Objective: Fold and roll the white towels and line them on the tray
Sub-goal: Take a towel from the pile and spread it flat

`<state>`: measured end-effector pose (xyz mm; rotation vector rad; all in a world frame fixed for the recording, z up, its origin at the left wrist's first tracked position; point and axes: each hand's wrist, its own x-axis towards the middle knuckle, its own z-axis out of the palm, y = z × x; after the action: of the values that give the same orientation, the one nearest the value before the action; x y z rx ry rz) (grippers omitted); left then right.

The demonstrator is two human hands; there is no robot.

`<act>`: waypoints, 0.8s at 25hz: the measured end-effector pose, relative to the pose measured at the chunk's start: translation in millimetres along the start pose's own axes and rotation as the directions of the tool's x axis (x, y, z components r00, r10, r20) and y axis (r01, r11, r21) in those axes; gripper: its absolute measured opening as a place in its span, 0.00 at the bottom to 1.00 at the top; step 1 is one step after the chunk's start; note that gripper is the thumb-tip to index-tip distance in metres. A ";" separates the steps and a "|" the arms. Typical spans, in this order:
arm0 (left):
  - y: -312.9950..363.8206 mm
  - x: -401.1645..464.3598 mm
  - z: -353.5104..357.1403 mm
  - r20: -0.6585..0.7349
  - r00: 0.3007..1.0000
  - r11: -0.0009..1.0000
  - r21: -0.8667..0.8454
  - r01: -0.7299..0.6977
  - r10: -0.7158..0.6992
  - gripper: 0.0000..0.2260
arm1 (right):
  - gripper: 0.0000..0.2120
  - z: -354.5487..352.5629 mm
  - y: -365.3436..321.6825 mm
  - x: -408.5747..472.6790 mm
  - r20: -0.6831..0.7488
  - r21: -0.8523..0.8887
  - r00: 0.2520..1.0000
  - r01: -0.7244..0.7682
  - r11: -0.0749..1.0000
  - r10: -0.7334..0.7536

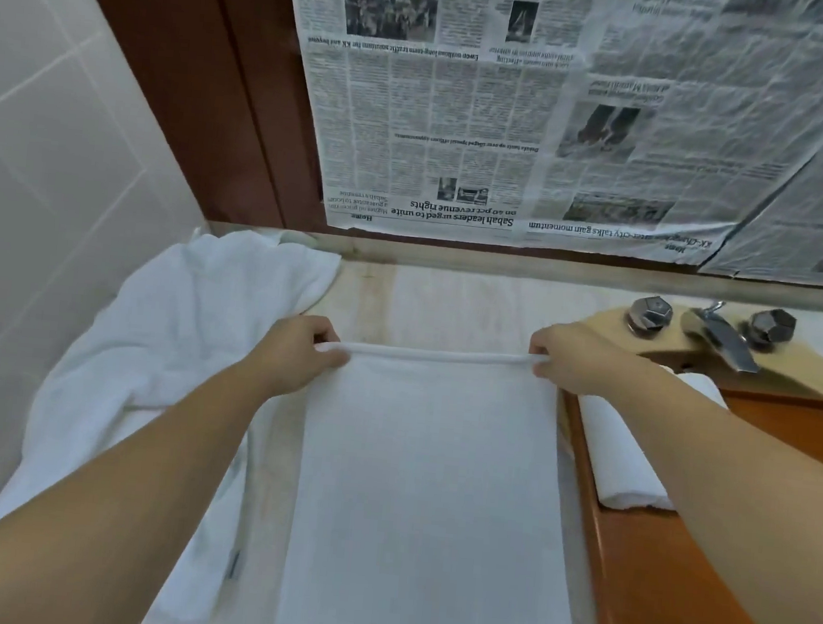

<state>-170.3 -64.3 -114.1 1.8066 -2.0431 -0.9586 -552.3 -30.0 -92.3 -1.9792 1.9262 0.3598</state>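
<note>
A folded white towel point(427, 502) lies flat on the counter in front of me, long side running away from me. Its far edge is curled into a thin roll. My left hand point(296, 351) pinches the left end of that rolled edge, and my right hand point(569, 358) pinches the right end. To the right sits an orange-brown wooden tray point(665, 573) with one rolled white towel point(620, 459) lying along its left side, partly hidden by my right forearm.
A heap of loose white towels point(163, 340) lies at the left against the tiled wall. A chrome tap with two handles point(716, 333) stands at the back right above the basin. Newspaper point(515, 122) covers the wall behind the counter.
</note>
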 end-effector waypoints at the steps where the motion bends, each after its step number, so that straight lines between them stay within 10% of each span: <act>1: -3.6 14.6 3.1 -0.016 1.000 1.000 -0.017 0.011 -0.011 0.06 | 0.04 4.8 3.5 14.9 -0.014 0.008 0.999 -0.033 0.999 0.033; 13: -26.1 160.2 68.8 -0.147 0.988 0.990 0.122 0.071 -0.053 0.07 | 0.10 58.4 36.4 137.0 -0.092 0.262 0.955 -0.251 0.932 0.283; 20: -28.8 224.5 69.9 -0.360 0.910 0.979 -0.083 0.188 -0.205 0.11 | 0.14 54.8 56.8 196.0 -0.174 0.667 0.873 -0.236 0.706 0.456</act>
<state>-233.3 -257.0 -236.6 2.0166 -1.6238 -0.6442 -597.5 -185.3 -228.2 -1.2697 2.2340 -0.5235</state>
